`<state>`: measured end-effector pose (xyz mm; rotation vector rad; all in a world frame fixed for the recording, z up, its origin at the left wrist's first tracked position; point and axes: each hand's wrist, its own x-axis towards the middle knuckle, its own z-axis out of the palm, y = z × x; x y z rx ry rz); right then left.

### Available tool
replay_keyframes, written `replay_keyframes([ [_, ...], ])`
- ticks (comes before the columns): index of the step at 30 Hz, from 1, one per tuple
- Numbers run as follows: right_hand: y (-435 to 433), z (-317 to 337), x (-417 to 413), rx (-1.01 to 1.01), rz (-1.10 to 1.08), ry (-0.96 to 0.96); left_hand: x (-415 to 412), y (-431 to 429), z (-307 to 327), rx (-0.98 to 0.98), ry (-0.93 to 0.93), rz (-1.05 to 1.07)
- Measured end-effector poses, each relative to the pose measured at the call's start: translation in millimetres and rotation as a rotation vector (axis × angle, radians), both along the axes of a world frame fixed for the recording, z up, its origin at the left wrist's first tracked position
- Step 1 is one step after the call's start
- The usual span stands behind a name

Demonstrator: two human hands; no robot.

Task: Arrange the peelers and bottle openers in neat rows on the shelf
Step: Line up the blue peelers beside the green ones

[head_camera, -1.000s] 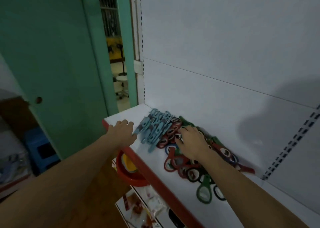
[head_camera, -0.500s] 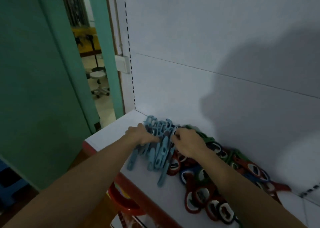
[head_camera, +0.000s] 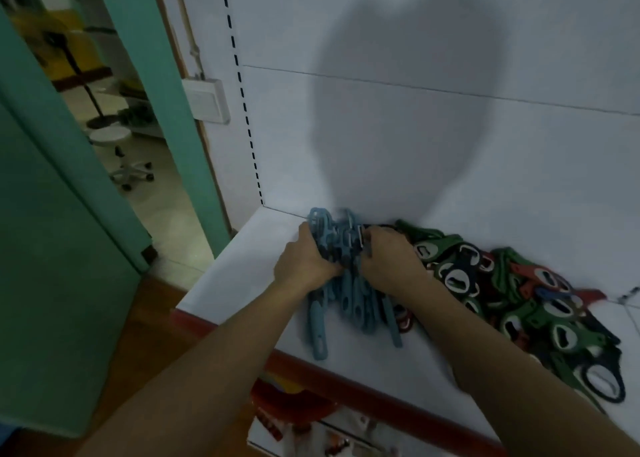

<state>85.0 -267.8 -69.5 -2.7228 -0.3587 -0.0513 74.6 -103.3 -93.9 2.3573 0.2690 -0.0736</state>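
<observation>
A bunch of light blue peelers (head_camera: 346, 300) lies on the white shelf (head_camera: 239, 276), handles pointing toward the front edge. My left hand (head_camera: 304, 262) grips the bunch from its left side and my right hand (head_camera: 388, 259) grips it from the right, squeezing the peelers together between them. To the right spreads a loose heap of green, red and dark blue bottle openers (head_camera: 512, 293), untouched by either hand. The peelers' middle parts are hidden under my fingers.
The shelf has a red front lip (head_camera: 346, 384) and a white back panel (head_camera: 415, 137). Below the lip sits a red bowl (head_camera: 291, 404) with small goods beside it. A green door frame (head_camera: 162, 85) and an open doorway with a stool (head_camera: 117, 148) stand at the left.
Both hands closed in on the blue peelers: the left came off the shelf's left part, the right left the bottle openers. The peelers are now gathered tighter. My view moved closer.
</observation>
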Motion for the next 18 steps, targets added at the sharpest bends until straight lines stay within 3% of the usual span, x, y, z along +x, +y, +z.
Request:
replay_keyframes([
  [4,-7.9,0.7,-10.1,0.098,-0.147,0.006,2.4,-2.9,-1.3,-0.005,-0.019,-0.060],
  [7,-2.1,-6.0,-25.2,0.000,-0.153,0.130,4.7,-4.3,-5.9,-0.086,-0.067,-0.077],
  [18,11.1,-1.2,-20.2,-0.042,-0.239,0.234,9.1,23.1,-16.2,-0.607,-0.083,-0.002],
])
